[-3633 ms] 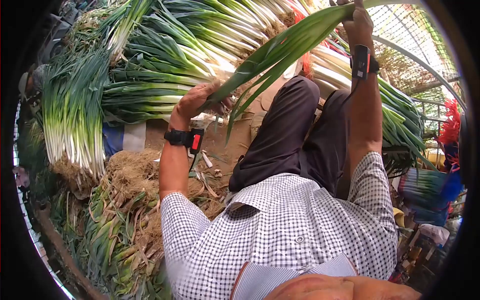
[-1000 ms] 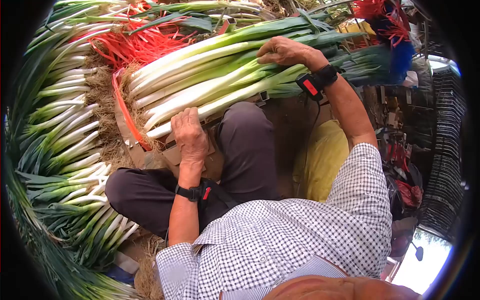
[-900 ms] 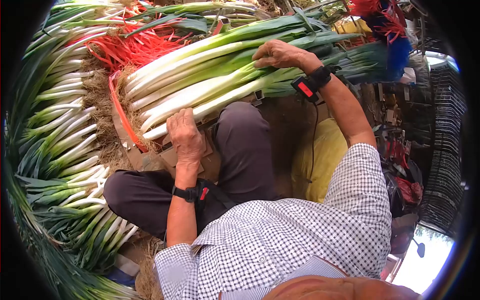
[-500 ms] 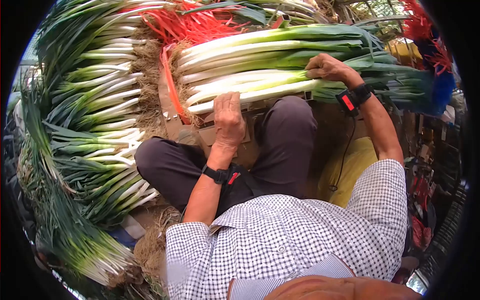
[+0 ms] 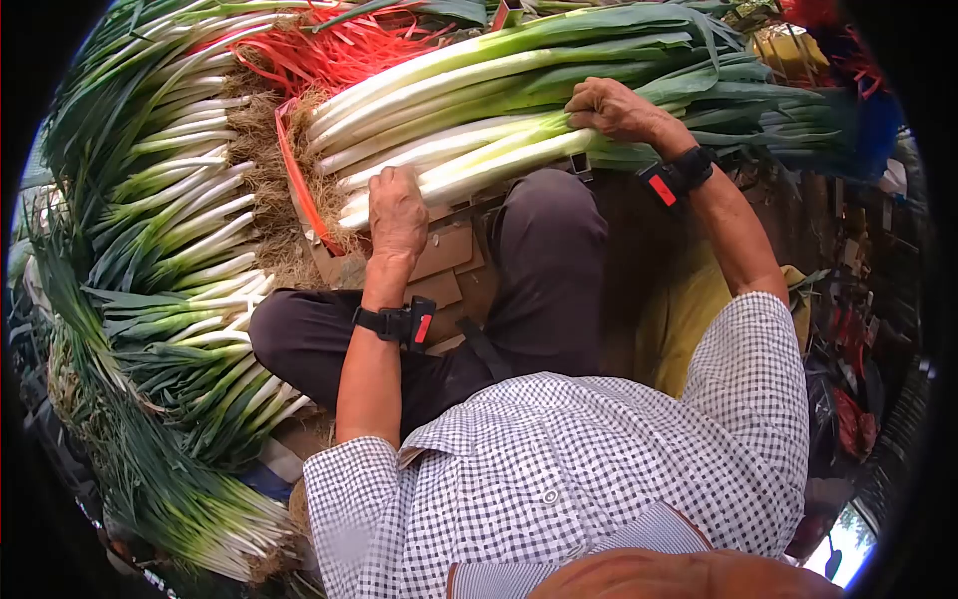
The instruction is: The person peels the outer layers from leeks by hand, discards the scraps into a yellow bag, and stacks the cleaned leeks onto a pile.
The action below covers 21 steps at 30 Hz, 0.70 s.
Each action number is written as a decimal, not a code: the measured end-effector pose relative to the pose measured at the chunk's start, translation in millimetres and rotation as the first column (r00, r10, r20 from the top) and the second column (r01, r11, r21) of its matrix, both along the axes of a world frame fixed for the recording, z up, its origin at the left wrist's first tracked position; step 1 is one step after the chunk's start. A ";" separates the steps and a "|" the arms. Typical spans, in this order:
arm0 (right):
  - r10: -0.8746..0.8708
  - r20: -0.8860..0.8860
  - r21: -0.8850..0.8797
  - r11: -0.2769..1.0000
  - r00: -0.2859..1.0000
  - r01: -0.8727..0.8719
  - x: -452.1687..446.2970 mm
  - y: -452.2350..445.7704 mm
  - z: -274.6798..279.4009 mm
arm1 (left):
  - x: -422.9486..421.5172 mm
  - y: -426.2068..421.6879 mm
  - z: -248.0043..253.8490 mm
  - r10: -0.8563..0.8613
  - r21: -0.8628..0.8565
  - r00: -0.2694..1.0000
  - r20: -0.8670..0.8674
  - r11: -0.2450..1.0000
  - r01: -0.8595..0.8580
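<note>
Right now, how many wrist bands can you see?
2: the left band on the wrist of the left hand, the right band on the wrist of the right hand, at the leeks. I see no third.

The bare left hand (image 5: 399,215), back uppermost, extends forward with fingers side by side; its palm is hidden. The bare left forearm (image 5: 369,394) runs nearly straight ahead from a checked, short fabric sleeve (image 5: 351,489). The bare right hand (image 5: 619,108) reaches farther forward, turned inward, fingers curled, their grip partly concealed. The bare right forearm (image 5: 736,235) slants toward the midline. Both wrists wear black straps (image 5: 369,320) bearing red-marked devices (image 5: 421,322).
</note>
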State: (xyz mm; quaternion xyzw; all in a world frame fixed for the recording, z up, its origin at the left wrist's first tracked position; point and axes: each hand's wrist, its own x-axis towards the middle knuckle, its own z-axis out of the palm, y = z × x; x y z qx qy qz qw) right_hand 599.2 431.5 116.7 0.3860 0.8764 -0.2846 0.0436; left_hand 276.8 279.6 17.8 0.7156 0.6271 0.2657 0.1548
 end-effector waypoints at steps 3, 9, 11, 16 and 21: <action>-0.021 -0.027 -0.006 1.000 0.999 0.021 5.7 6.9 -6.8 | -4.1 3.8 -11.4 -0.004 -0.023 0.997 -0.072 1.000 0.003; -0.065 -0.039 -0.022 0.998 0.997 0.064 3.0 -1.2 0.9 | -34.7 22.2 -30.1 0.027 0.123 0.997 0.068 0.992 -0.035; -0.080 -0.021 -0.008 0.997 0.997 0.080 2.9 -1.9 -0.4 | -39.1 29.1 -20.3 0.100 -0.033 0.995 -0.018 0.994 -0.100; 0.067 0.028 0.049 0.996 0.997 -0.068 3.7 5.0 0.8 | -46.9 27.0 -33.0 0.051 -0.067 0.991 -0.124 0.996 -0.059; -0.085 -0.064 0.033 0.996 0.994 0.088 3.0 2.6 -17.8 | -52.4 32.1 -53.3 0.015 0.021 0.999 0.028 1.000 -0.016</action>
